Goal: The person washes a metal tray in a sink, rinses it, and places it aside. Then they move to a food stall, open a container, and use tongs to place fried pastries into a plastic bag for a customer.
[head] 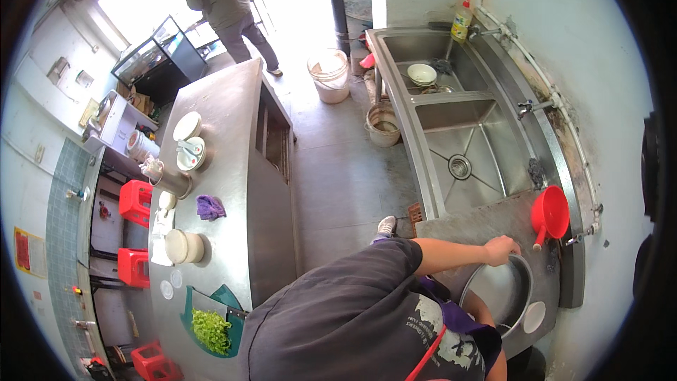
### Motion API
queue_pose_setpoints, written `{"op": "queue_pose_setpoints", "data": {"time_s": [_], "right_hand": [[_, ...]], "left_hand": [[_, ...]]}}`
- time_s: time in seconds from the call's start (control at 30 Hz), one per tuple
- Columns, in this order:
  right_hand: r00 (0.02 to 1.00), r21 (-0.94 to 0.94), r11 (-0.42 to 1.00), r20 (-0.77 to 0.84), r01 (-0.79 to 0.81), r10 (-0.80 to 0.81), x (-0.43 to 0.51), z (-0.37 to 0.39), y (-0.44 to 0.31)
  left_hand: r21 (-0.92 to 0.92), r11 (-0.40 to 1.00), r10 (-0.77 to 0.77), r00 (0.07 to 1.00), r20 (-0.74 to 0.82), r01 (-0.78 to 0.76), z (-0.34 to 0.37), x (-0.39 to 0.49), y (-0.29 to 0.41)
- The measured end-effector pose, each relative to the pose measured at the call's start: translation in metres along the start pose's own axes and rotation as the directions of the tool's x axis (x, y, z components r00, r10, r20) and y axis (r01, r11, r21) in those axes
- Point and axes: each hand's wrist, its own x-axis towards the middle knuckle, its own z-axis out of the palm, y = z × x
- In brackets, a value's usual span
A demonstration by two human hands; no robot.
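My left hand (pixel 501 251) grips the upper rim of a large round metal pot (pixel 506 286) on the counter beside the sink. My right forearm reaches to the pot's near side; the right hand (pixel 472 301) is only partly seen there, and its fingers are hidden. The inside of the pot looks bare metal where it shows. Touching or close to its lower right rim is a white bowl or lid (pixel 534 317). A red plastic water dipper (pixel 550 212) lies above the pot, its handle towards my left hand.
A double steel sink (pixel 460 166) holds bowls (pixel 422 74) in its far basin. Buckets (pixel 329 76) stand on the floor. The steel table (pixel 232 169) bears dishes, a purple cloth (pixel 210 207), and chopped greens (pixel 211 330) with a knife on a green board. Another person (pixel 225 0) stands by the doorway.
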Motion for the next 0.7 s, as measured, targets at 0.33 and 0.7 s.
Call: {"op": "queue_pose_setpoints", "data": {"time_s": [0.33, 0.7], "right_hand": [[0.920, -0.409, 0.825, -0.194, -0.390, 0.339, 0.005, -0.008, 0.058], [0.830, -0.437, 0.837, -0.556, -0.330, 0.036, -0.040, -0.019, 0.065]], "left_hand": [[0.053, 0.999, -0.010, 1.000, 0.024, 0.009, 0.004, 0.007, -0.011], [0.081, 0.993, -0.094, 0.992, 0.079, 0.088, 0.000, 0.006, -0.006]]}}
